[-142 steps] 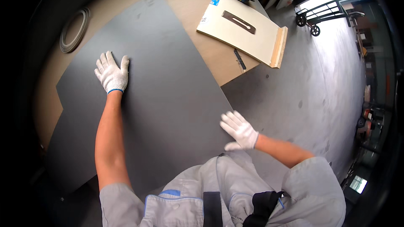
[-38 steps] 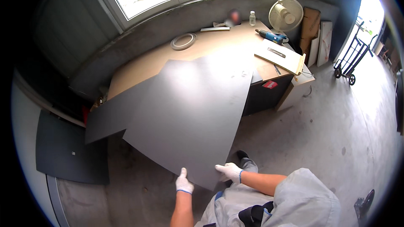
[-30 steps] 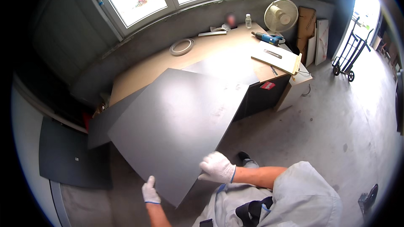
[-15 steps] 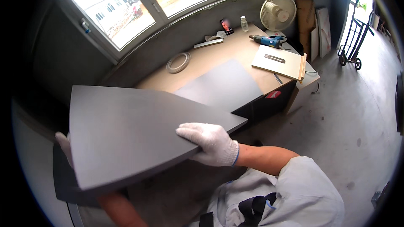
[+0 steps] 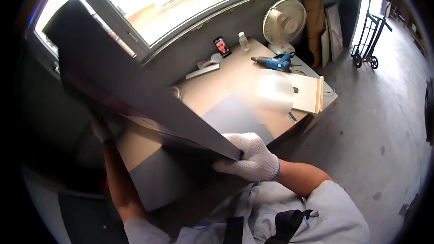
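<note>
I see a blue-edged white knit glove [image 5: 246, 146] on the right hand [image 5: 252, 157], pale grey short-sleeved workwear [image 5: 337, 214] and black straps [image 5: 233, 230].

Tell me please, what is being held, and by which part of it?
A grey panel: the right hand grips its near end; whether the left hand holds it is unclear.

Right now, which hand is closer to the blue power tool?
Right: the right hand is below the blue power tool in view; the left hand is farther, lower and well left.
</note>
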Tool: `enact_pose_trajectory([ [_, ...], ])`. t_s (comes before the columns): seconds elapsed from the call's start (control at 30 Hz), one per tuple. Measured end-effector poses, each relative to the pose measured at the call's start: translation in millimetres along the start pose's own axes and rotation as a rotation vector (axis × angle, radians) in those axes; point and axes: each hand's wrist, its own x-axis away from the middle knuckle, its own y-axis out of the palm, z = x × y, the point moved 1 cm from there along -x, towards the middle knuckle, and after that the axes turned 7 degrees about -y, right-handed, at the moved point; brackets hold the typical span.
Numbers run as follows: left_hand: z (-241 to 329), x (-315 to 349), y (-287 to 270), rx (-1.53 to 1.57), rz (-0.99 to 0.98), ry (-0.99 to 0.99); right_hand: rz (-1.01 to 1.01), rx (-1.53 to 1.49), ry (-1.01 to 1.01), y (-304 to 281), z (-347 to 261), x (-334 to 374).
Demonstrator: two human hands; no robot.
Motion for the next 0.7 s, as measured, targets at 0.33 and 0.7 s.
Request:
enact_pose_trajectory([
  [0.33, -205.2, -0.5, 100.5, 0.495, -0.495, -0.728, 0.595, 0.352, 0.164, -0.1, 67.9, 44.9],
  [0.7, -177.6, 99.2, 65.9, 0.079, -0.219, -0.863, 0.867, 0.481, 0.783, -68.2, 211.0, 61.8],
])
